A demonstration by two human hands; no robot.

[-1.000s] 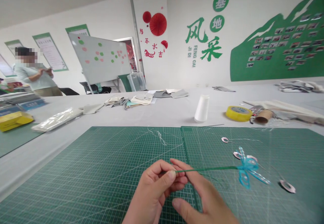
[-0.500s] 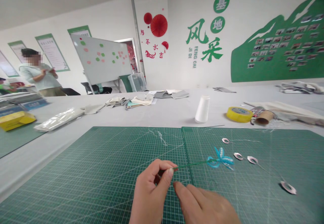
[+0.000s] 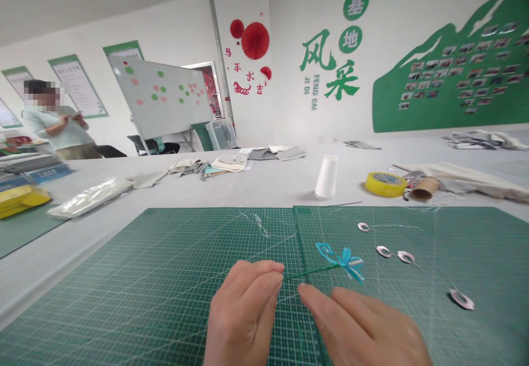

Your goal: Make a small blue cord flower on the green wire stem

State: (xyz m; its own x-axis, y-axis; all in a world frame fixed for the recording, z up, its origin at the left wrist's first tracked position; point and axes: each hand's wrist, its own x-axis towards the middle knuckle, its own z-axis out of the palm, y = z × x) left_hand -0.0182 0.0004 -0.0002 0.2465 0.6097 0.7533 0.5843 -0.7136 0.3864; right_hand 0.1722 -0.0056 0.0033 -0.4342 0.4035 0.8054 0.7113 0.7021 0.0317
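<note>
A blue looped flower (image 3: 349, 264) sits at the right end of a thin green stem (image 3: 309, 272). My left hand (image 3: 248, 305) pinches the stem's left end between thumb and fingertips. Just below the stem is my right hand (image 3: 359, 322), its fingers bent and close together; what they hold, if anything, is too small to make out. Both hands are above the green cutting mats (image 3: 206, 245). A fine green strand hangs below, between the hands. Right of the flower lie several pinkish oval rings (image 3: 406, 257) with thin wires.
Behind the mats stand a white thread cone (image 3: 326, 177), a yellow tape roll (image 3: 386, 184) and a cardboard tube (image 3: 425, 188). Fabric pieces (image 3: 231, 161) lie farther back. A plastic-wrapped pack (image 3: 91, 197) is at the left. A person (image 3: 58, 126) stands at the far left.
The flower has turned about its stem and shifted slightly left, with a blue loop now pointing up-left. My right hand has moved right, and my left fingers have closed more together.
</note>
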